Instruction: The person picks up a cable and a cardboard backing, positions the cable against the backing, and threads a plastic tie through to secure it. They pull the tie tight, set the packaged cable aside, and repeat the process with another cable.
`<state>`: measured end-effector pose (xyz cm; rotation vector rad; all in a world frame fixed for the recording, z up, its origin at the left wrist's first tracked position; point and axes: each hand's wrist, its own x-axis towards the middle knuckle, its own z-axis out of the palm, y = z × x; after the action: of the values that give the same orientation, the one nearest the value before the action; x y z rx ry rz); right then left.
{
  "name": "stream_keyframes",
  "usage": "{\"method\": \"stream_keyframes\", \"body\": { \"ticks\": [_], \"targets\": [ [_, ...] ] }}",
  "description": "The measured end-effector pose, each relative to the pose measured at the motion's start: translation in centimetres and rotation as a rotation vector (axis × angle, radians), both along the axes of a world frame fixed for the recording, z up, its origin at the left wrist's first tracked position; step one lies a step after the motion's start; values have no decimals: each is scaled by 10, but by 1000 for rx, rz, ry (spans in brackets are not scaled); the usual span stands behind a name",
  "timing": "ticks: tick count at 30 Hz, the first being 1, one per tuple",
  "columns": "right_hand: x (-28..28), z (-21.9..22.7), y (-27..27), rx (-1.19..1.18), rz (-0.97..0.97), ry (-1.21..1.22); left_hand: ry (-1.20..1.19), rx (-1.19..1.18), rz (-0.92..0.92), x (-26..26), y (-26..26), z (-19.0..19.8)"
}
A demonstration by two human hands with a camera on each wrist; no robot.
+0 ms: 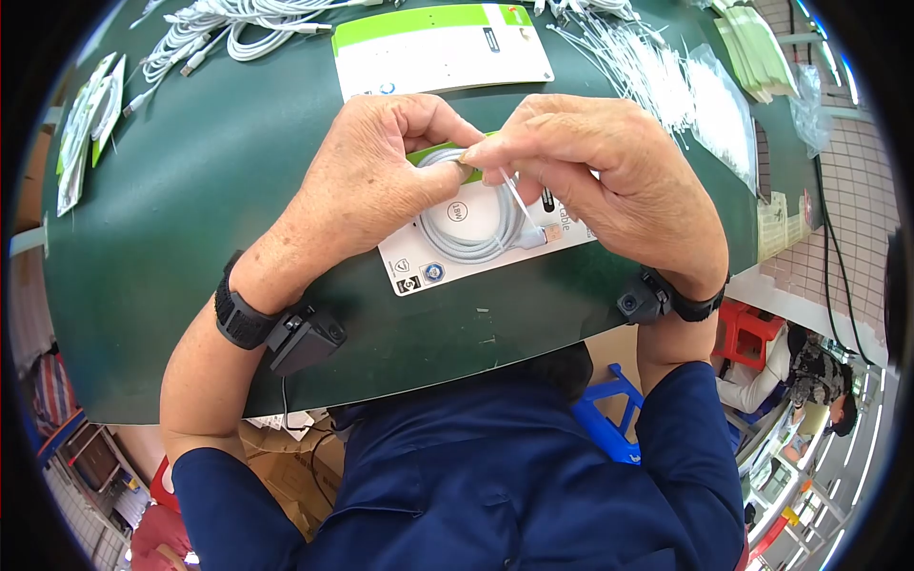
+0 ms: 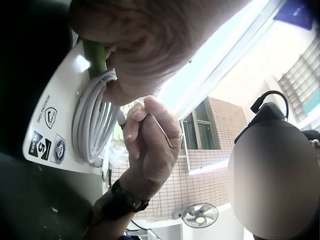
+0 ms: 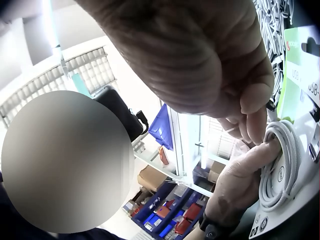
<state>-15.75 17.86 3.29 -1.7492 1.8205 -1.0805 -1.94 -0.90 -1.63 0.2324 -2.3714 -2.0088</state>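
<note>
A coiled white USB cable point(image 1: 465, 249) lies on a white and green packaging card point(image 1: 405, 255) at the near middle of the table. My left hand point(image 1: 367, 176) pinches the top of the coil between thumb and forefinger. Close beside it, my right hand point(image 1: 609, 167) pinches a thin white cable tie point(image 1: 520, 202), which runs down past the coil's right side. The cable's plug point(image 1: 551, 234) rests on the card's right part. In the left wrist view, the card point(image 2: 42, 115) and coil point(image 2: 90, 120) stand out below my left hand. My fingers hide the coil's top.
Another white and green card point(image 1: 443, 57) lies farther back on the green table point(image 1: 219, 143). White cables point(image 1: 252, 29) are heaped at the back left. Loose cable ties point(image 1: 633, 71) and a clear bag point(image 1: 724, 119) lie at the back right. Packed cables point(image 1: 88, 133) sit at the left edge.
</note>
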Motion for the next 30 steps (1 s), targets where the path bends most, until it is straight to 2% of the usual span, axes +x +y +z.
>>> {"method": "stream_keyframes", "body": {
  "ticks": [5,11,17,20,26,30],
  "targets": [
    [9,11,4,86,-95,-67,47,-32,-10,-1,0,-2],
    [10,3,4,83,-136,-166,4,44,-11,-3,0,-3],
    [9,1,0,43,-191,-63,-21,87,-2,-3,-2,0],
    [14,2,-4,-30,-231,-89,-9,121,37,-2,-1,3],
    [28,12,-7,-88,-348,93,120,37,69,-4,-1,4],
    [31,8,-6,-98,-352,201,96,74,96,-5,1,5]
  ]
}}
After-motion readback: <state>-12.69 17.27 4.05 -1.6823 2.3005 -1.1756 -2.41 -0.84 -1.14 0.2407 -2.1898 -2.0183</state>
